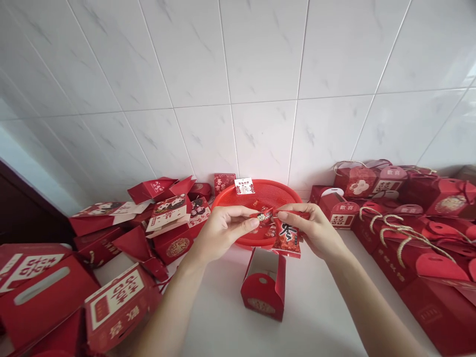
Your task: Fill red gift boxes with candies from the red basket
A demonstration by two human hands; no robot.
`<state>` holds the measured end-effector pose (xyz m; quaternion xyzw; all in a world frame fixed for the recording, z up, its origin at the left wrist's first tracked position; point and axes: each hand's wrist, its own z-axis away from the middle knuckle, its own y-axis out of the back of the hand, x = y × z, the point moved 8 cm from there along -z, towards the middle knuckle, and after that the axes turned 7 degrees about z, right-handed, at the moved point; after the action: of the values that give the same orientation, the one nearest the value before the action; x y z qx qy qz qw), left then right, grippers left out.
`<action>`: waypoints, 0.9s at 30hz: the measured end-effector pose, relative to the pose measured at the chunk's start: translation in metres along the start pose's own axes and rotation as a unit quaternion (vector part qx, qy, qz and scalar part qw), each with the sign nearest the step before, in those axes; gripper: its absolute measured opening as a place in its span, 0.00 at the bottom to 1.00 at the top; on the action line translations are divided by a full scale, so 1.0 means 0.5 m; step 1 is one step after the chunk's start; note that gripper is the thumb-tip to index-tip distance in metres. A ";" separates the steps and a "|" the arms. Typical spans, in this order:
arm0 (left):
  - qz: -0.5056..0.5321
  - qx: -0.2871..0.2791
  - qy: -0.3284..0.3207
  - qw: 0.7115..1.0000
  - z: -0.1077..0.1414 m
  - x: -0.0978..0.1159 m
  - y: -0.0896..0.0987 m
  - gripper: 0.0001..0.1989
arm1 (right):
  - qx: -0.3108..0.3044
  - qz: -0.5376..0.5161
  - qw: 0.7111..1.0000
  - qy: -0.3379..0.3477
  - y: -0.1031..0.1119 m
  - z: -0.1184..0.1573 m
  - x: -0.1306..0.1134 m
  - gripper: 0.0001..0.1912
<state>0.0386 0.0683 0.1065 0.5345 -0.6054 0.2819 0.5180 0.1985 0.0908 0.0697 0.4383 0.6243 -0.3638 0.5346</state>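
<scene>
A small red wrapped candy (262, 216) is pinched in my left hand (226, 229). My right hand (316, 225) grips a larger red packet (288, 238) with black lettering, hanging from the fingers. Both hands are raised close together over the front of a round red plastic basket (219, 198), where several red wrapped pieces partly show behind the fingers. Just below the hands, an open red carton (263, 297) stands on the white tabletop (219, 307); its top is open and its pale inside shows.
Many red gift boxes (119, 302), some open, crowd the left side. Rows of closed red boxes with rope handles (412, 258) line the right. A small red box (224, 182) and a white card (244, 186) are at the back, near the tiled wall (260, 139).
</scene>
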 end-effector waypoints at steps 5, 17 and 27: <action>0.004 -0.001 -0.004 1.000 0.000 0.002 0.006 0.08 | -0.028 -0.040 0.998 -0.029 -0.010 -0.002 0.010 0.18; 0.068 -0.024 0.009 0.997 -0.001 -0.009 0.008 0.06 | -0.076 -0.098 0.992 -0.031 -0.026 -0.005 0.026 0.17; 0.074 0.012 -0.017 0.997 -0.009 -0.007 0.018 0.06 | -0.042 -0.129 0.991 -0.011 -0.023 -0.004 0.016 0.14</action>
<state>0.0313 0.0760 0.1062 0.4989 -0.6487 0.3177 0.4789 0.1869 0.0898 0.0622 0.3278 0.6844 -0.4080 0.5076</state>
